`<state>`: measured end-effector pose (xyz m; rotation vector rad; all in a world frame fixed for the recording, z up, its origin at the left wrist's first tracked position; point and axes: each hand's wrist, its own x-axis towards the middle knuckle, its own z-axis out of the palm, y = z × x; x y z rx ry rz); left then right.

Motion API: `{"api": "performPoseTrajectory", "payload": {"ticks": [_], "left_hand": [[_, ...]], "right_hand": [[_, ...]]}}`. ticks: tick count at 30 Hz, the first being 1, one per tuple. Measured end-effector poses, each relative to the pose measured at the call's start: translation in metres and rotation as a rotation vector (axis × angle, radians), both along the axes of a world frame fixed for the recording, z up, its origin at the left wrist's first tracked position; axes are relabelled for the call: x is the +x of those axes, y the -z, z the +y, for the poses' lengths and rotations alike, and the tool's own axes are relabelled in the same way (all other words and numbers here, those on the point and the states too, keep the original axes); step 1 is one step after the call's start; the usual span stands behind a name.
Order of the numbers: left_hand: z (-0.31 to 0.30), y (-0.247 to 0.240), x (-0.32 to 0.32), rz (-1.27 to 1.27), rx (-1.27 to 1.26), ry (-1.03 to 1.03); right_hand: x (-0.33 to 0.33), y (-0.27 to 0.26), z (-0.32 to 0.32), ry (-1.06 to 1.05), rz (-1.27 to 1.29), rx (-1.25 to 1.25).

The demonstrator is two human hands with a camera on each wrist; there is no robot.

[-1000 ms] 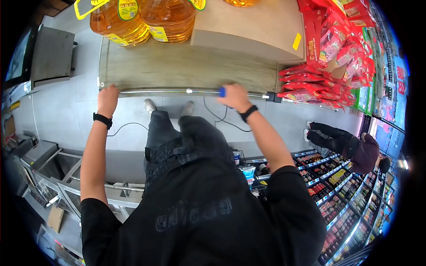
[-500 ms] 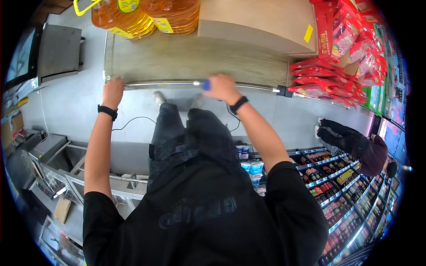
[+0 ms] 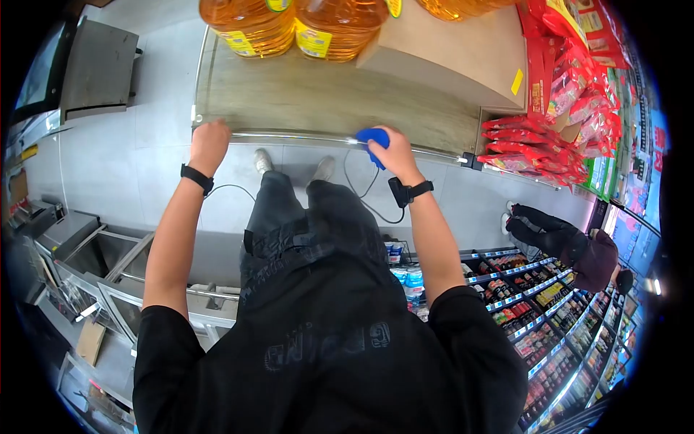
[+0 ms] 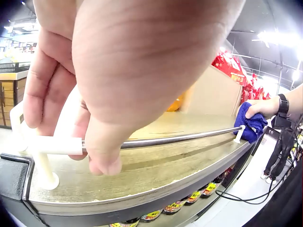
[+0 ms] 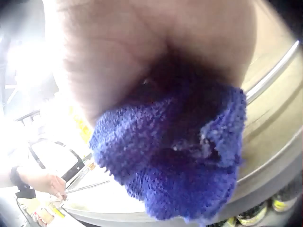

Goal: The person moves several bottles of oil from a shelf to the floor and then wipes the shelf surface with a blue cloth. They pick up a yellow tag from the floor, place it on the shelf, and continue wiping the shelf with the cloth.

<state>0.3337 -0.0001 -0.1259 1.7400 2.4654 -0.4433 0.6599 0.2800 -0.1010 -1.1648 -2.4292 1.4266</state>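
A thin metal rail (image 3: pixel 289 135) on white posts runs along the front edge of a wood-grain shelf (image 3: pixel 325 98). My left hand (image 3: pixel 210 147) grips the rail near its left end; in the left wrist view the thumb lies on the near side of the bar, beside a white plastic joint (image 4: pixel 59 145). Farther right along the rail, my right hand (image 3: pixel 396 155) holds a blue cloth (image 3: pixel 372 139) against the bar. The right wrist view shows the fluffy cloth (image 5: pixel 184 189) bunched under the palm, hiding the fingers.
Large bottles of oil (image 3: pixel 314 32) and a cardboard box (image 3: pixel 452 54) stand on the shelf. Red packets (image 3: pixel 535 148) are stacked at the right. Labelled bottles (image 4: pixel 194 196) line a lower level. A person (image 3: pixel 571 246) stands by the racks at right. A black cable (image 3: pixel 361 199) hangs from my right wrist.
My right hand slid left along the rail with the blue cloth, then came slightly back right, and more of the cloth shows now. The left hand keeps its place near the rail's left end.
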Motion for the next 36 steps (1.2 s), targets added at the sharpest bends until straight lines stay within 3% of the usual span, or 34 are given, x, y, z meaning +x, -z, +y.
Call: {"api": "performPoseTrajectory", "payload": {"ticks": [1, 4, 8, 10, 13, 16, 20, 25, 29, 32, 36], "left_hand": [[0.0, -0.002, 0.0, 0.001, 0.025, 0.02], [-0.001, 0.0, 0.001, 0.018, 0.062, -0.006], [-0.001, -0.009, 0.001, 0.012, 0.068, 0.028], [-0.002, -0.006, -0.002, 0.0, 0.054, 0.052], [-0.004, -0.012, -0.006, -0.042, 0.032, 0.066], [-0.011, -0.02, -0.021, -0.136, 0.051, 0.074], [-0.024, -0.005, -0.049, -0.393, 0.14, 0.018], [-0.024, -0.008, -0.052, -0.454, 0.153, 0.006], [-0.03, -0.007, -0.05, -0.463, 0.207, 0.033], [-0.027, -0.015, -0.046, -0.452, 0.234, 0.044], [-0.03, -0.017, -0.047, -0.409, 0.208, 0.068]], "right_hand": [[-0.006, -0.003, -0.006, 0.062, 0.068, 0.075], [-0.022, -0.008, -0.022, 0.332, 0.19, -0.028], [-0.054, 0.016, -0.058, -0.176, 0.054, 0.337], [-0.079, 0.003, -0.088, -0.349, -0.068, 0.687], [-0.095, 0.012, -0.104, -0.316, -0.256, 0.705], [-0.115, 0.012, -0.098, -0.338, -0.47, 0.503], [-0.156, 0.003, -0.113, -0.451, -0.474, 0.346], [-0.236, 0.013, -0.179, -0.449, -0.415, 0.334], [-0.217, 0.022, -0.167, -0.478, -0.323, 0.372], [-0.132, 0.015, -0.096, -0.383, -0.52, 0.352], [-0.121, 0.007, -0.087, -0.371, -0.616, 0.432]]}}
